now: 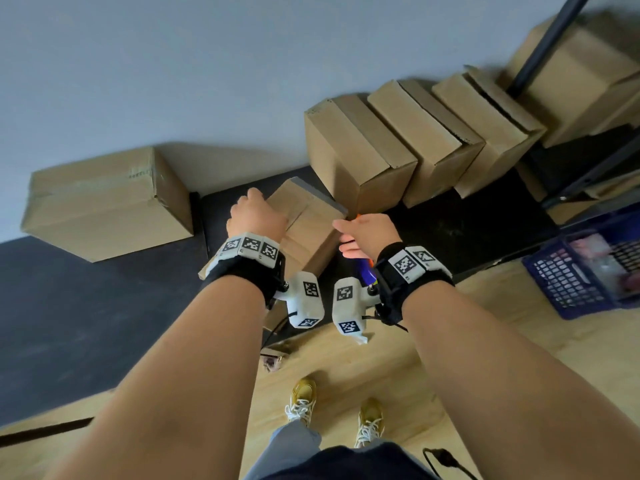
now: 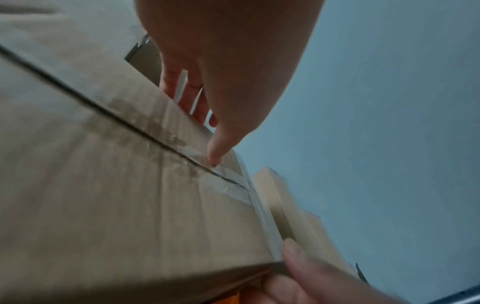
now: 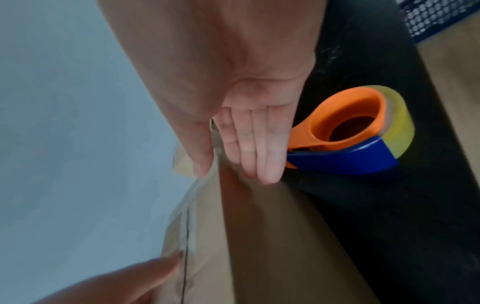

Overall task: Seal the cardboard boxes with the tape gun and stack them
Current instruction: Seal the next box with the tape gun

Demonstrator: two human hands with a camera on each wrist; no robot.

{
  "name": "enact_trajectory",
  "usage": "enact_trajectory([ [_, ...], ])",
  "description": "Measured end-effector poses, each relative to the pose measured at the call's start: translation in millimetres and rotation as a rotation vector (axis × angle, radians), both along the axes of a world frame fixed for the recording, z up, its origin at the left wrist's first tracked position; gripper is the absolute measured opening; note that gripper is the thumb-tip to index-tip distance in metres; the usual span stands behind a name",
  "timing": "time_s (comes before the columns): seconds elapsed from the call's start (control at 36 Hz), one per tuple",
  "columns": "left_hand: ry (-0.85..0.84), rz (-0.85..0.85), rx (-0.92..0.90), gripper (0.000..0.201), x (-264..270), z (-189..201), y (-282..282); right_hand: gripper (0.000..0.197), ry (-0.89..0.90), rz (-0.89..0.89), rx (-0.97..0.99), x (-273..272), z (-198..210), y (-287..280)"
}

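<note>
A person's left hand (image 1: pixel 258 216) and right hand (image 1: pixel 363 233) hold a small taped cardboard box (image 1: pixel 306 223) between them over a black tabletop (image 1: pixel 485 220), the left with fingers down the far side and thumb pressed on the taped seam, the right with straight fingers (image 3: pixel 259 148) flat against the box's near side. The orange-and-blue tape gun (image 3: pixel 348 135) lies on the tabletop just beside the right hand, ungripped. A row of upright boxes (image 1: pixel 408 140) crowds the wall directly behind, a larger sealed box (image 1: pixel 107 202) sits to the left, and a blue crate (image 1: pixel 585 271) stands on the wooden floor to the right
</note>
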State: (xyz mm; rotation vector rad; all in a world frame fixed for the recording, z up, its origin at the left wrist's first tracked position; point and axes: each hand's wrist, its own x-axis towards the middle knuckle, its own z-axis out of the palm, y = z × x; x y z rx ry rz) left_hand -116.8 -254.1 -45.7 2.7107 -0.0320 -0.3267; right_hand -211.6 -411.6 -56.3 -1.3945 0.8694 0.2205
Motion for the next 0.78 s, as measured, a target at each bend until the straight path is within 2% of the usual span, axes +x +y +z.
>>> enact_trajectory([
  [0.08,0.073,0.091,-0.026,0.055,-6,2,3,0.021,-0.017,0.064,-0.174,8,-2,7],
  [0.11,0.096,0.131,-0.031,0.055,-7,2,4,0.024,-0.007,0.1,-0.248,11,-5,8],
  [0.19,0.176,0.214,-0.068,0.061,-5,2,10,0.051,0.023,0.233,-0.458,22,-11,11],
  [0.25,0.183,0.211,-0.105,0.058,-1,0,16,0.05,0.011,0.288,-0.527,26,-6,14],
  [0.36,-0.008,0.134,-0.262,0.035,11,0,25,0.05,0.021,0.325,-0.565,33,4,18],
  [0.44,-0.09,0.033,-0.313,0.033,21,-1,26,0.051,0.021,0.357,-0.576,40,12,18],
  [0.53,-0.076,-0.046,-0.293,0.031,27,-6,26,0.06,0.008,0.337,-0.556,45,12,15],
  [0.78,0.002,-0.1,-0.316,0.038,35,-12,36,0.062,-0.07,0.311,-0.498,48,8,17],
])
